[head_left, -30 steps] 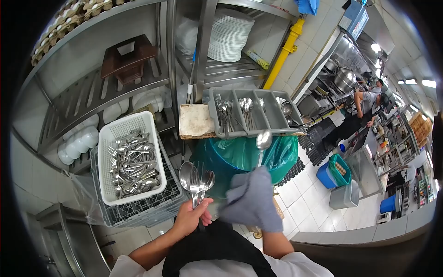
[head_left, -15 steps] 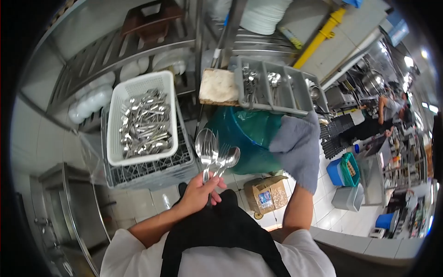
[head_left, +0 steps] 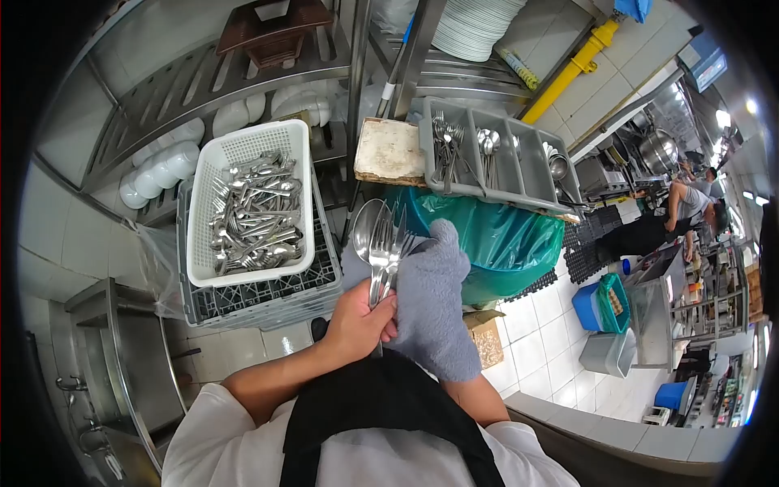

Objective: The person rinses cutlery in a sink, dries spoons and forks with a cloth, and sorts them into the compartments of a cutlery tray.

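Note:
My left hand (head_left: 357, 323) is closed around the handles of several pieces of cutlery, among them a large spoon (head_left: 369, 230) and a fork (head_left: 380, 247), heads pointing up. A grey cloth (head_left: 434, 308) covers my right hand like a mitt, so its fingers are hidden. Part of the cloth lies behind and against the cutlery. To the left, a white plastic basket (head_left: 306, 235) holds a heap of forks and spoons. Beyond my hands, a grey cutlery tray (head_left: 464, 191) has forks, spoons and ladle-like pieces sorted in its compartments.
The basket rests on a grey dish rack (head_left: 324, 280). Under the cutlery tray stands a bin with a green liner (head_left: 519, 243), beside a worn white board (head_left: 389, 150). A cardboard box (head_left: 487, 341) sits on the tiled floor. Further right, a person (head_left: 677, 211) stands among kitchen counters.
My right hand, in the cloth, has come left from in front of the bin to the cutlery. The fork and spoon heads are now bunched closer together in my left hand.

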{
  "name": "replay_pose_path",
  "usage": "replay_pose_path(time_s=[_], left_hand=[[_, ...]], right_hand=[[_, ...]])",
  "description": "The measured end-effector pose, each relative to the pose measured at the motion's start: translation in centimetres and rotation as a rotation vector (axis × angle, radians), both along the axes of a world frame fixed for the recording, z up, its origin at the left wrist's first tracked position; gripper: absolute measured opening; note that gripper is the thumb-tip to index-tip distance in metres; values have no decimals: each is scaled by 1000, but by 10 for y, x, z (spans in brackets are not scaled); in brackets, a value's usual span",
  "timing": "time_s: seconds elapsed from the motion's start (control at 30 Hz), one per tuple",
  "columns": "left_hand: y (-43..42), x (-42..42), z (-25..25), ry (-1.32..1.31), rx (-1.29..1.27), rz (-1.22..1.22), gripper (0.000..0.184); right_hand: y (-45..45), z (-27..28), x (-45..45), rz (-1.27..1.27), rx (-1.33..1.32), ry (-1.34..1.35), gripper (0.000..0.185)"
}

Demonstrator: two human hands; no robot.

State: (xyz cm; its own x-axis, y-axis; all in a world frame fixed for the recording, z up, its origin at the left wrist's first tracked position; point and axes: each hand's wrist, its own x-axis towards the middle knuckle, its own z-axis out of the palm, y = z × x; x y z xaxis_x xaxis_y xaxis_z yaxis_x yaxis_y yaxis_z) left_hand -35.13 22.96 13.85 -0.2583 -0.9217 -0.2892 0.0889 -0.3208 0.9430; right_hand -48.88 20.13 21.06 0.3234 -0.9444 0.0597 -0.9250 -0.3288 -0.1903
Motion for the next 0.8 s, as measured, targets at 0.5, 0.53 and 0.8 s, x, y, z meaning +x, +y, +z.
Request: replay_pose_path(time_s=[0.5, 0.53, 0.8], left_hand=[[3, 37, 11, -163, 16, -47, 16], [3, 38, 9, -120, 24, -31, 15], [6, 23, 1, 33, -5, -61, 17]], right_hand=[[-27, 32, -5, -147, 70, 213, 41], [-29, 35, -3, -171, 204, 200, 42], [-14, -64, 5, -59, -83, -548, 52]])
